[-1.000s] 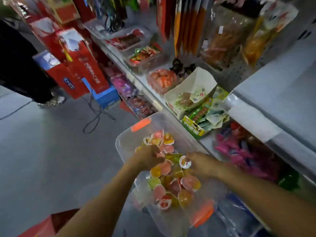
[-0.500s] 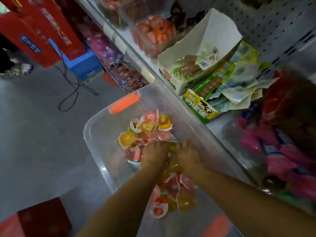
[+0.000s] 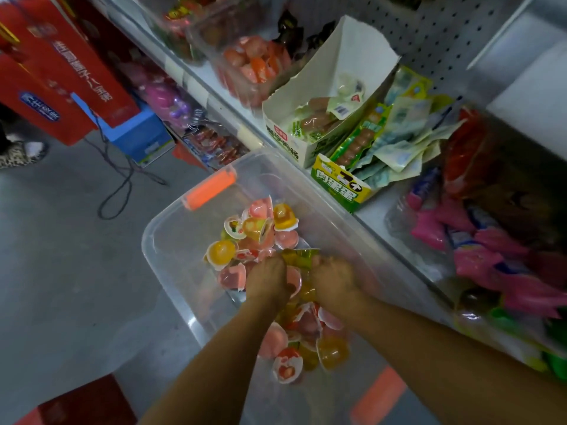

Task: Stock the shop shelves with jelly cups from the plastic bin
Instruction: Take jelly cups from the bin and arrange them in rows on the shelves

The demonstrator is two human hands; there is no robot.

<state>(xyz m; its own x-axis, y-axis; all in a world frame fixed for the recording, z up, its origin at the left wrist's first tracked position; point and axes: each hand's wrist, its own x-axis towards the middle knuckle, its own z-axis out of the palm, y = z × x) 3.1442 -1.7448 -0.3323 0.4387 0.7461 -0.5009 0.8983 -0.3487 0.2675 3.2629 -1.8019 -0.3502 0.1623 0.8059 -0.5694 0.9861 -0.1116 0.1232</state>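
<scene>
1. The jelly cups (image 3: 256,228), pink, yellow and orange, lie in a loose heap down the middle of the clear plastic bin (image 3: 159,237). The heap runs from the far edge by the orange latch (image 3: 211,187) towards the near edge.
2. Both hands are sunk in the centre of the heap, side by side and backs up: the left hand (image 3: 267,282) and the right hand (image 3: 333,280). A greenish cup (image 3: 300,254) sits just beyond the knuckles.
3. The fingers bend down among the cups and their tips are buried, so I cannot tell whether either hand has closed on anything.
4. This looks like gathering a double handful. It would go best scooped from underneath with the hands drawn together, not squeezed, since the thin cups and peel lids would likely dent. A modest load should spill less on the lift.
5. The bin's right edge lies against the front edge of the shelf (image 3: 377,216). Further along it, a clear tub (image 3: 254,69) holding similar cups stands just left of a white carton (image 3: 346,72), and seems the likely destination.
</scene>
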